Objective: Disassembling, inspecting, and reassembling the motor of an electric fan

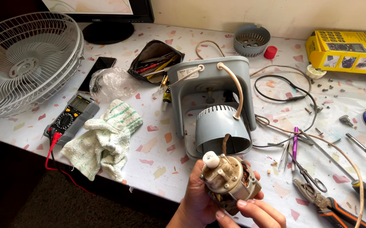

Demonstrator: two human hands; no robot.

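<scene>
A small fan motor (228, 179) with a beige gearbox and a white knob on top is held upright over the table's near edge. My left hand (195, 202) wraps around it from the left and behind. The fingers of my right hand (261, 213) press against its lower front. A brown wire runs from the motor up into the grey motor cover (221, 126) of the grey fan body (210, 78), which lies flat on the table just beyond my hands.
A white fan guard (22, 63) lies far left, near a multimeter (71, 118) with red leads and a striped cloth (107, 139). An open tool pouch (153, 59), pliers (328, 204), scissors (307, 171), loose screws, cables and a yellow box (343, 50) surround the body.
</scene>
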